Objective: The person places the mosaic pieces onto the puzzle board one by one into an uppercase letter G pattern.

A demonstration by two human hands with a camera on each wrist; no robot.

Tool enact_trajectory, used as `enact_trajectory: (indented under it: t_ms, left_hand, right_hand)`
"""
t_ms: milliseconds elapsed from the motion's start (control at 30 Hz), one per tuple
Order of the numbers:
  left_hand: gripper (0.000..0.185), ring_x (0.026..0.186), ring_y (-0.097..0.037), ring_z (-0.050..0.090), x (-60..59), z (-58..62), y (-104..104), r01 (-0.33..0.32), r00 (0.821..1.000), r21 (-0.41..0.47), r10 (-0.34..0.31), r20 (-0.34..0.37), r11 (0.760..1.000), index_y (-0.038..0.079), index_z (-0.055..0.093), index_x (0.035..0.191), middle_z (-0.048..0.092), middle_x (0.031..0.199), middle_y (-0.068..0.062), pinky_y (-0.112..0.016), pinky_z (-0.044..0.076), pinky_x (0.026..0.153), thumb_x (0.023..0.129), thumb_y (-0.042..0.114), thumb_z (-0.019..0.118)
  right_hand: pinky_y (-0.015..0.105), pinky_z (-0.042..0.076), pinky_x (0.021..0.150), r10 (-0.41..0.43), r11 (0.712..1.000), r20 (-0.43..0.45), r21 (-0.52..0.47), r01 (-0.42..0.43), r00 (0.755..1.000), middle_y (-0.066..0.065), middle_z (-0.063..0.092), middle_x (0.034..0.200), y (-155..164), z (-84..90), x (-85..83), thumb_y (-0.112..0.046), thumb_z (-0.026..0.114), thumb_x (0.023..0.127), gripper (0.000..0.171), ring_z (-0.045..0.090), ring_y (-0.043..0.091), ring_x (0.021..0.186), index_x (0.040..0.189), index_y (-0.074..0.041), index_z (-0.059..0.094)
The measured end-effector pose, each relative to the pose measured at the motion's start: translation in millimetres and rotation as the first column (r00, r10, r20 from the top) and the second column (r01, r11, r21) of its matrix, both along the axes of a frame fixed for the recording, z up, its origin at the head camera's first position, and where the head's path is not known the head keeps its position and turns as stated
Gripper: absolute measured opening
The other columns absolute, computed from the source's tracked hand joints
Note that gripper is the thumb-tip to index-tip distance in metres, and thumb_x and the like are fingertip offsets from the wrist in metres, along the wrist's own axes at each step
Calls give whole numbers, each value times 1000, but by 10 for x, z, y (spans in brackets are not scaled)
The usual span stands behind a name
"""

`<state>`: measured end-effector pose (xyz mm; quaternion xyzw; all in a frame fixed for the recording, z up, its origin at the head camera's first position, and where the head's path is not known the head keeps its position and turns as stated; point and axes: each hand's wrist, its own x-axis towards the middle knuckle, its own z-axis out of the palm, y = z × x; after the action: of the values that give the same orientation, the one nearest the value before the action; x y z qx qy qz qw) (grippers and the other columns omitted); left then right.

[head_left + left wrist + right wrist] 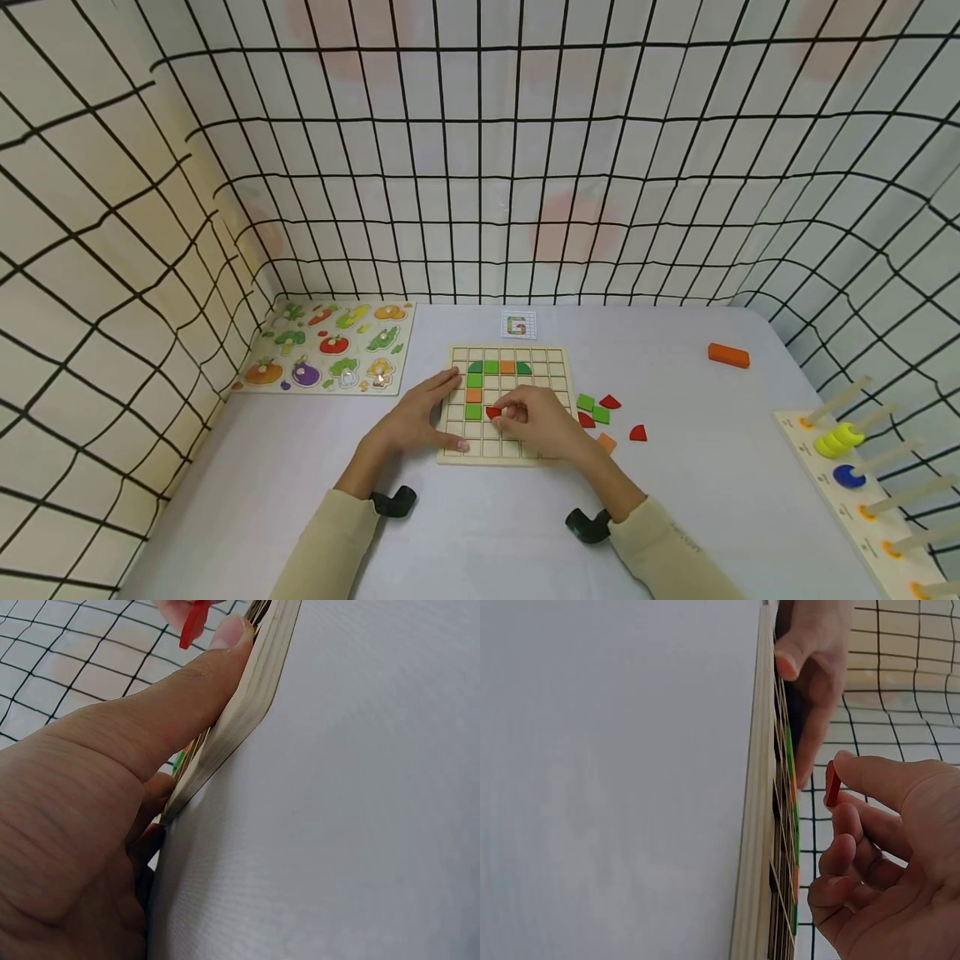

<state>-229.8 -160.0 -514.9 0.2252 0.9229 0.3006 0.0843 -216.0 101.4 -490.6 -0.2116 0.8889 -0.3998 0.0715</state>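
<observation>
A wooden grid board [555, 361] lies on the white table, with green and orange tiles [475, 381] set in its upper left cells. My right hand [536, 425] pinches a red tile [492, 412] just above the board's middle; in the right wrist view the red tile [832, 784] is held clear of the board's edge [756, 825]. My left hand [420, 412] rests flat on the board's left side, its thumb [202, 682] pressed along the board's rim [255, 697].
Loose green, red and orange tiles [600, 414] lie right of the board. A small pattern card [519, 325] sits behind it. A vegetable peg puzzle [330, 346] lies at the left, an orange block [728, 356] at the right, a ring-and-peg rack [855, 467] at the right edge.
</observation>
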Motion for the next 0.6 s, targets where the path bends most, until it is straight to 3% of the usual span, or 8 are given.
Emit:
enact_trajectory:
  t_ms: [367,600]
  left_hand:
    - [116,151,-20,14,2,15,-3,2,1000,-5,-2,5,1000,23,25,155,15,164,8,-52,21,119,62,67,79]
    - [116,151,-19,14,-2,12,-10,0,1000,-8,0,17,1000,24,24,155,14,164,10,-50,21,120,62,67,80]
  right_hand:
    - [19,43,55,113,994,-27,-9,-113,993,-6,59,75,-235,-33,47,-22,73,87,19,51,8,63,103,-12,74]
    - [19,42,55,120,992,-35,42,-119,992,-8,57,74,-282,-69,44,-23,73,87,20,49,6,62,104,-12,74]
